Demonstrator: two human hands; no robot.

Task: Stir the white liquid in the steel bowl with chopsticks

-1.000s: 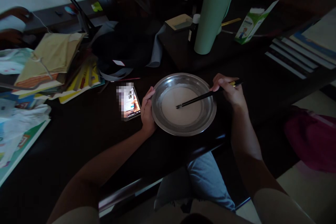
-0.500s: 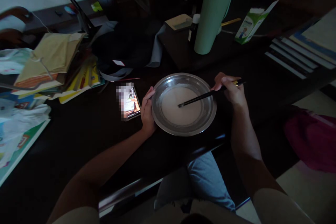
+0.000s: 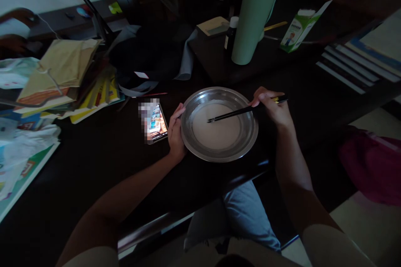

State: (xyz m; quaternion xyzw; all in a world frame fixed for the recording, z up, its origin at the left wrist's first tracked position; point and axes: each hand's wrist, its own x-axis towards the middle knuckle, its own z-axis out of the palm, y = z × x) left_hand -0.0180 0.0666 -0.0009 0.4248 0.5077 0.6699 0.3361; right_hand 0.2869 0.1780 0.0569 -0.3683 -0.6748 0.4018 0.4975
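Note:
A round stainless steel bowl [image 3: 252, 139] stands on the dark table, with a milky whitish liquid [image 3: 219, 133] in its bottom. My left hand [image 3: 176, 133] holds the bowl by its left side, fingers along the outer rim. Over the right rim, my right hand [image 3: 272, 105] is closed around a pair of black chopsticks [image 3: 232, 114] with gold bands near the upper ends. The chopsticks lie close together, and their tips reach to the liquid around the middle of the bowl. Just left of my left hand lies a phone [image 3: 161, 123] with its screen lit, partly blurred out.
A tall green bottle [image 3: 255, 21], a small dark bottle [image 3: 231, 37] and an open green-white carton [image 3: 296, 33] stand behind the bowl. Envelopes [image 3: 62, 62] and books pile up left, beside a dark bag [image 3: 150, 54]. More books [image 3: 351, 66] lie right.
My right hand has shifted slightly left, and the chopstick tips have moved left and a little farther away in the bowl. The phone's screen picture differs. My left hand and the bowl stay put.

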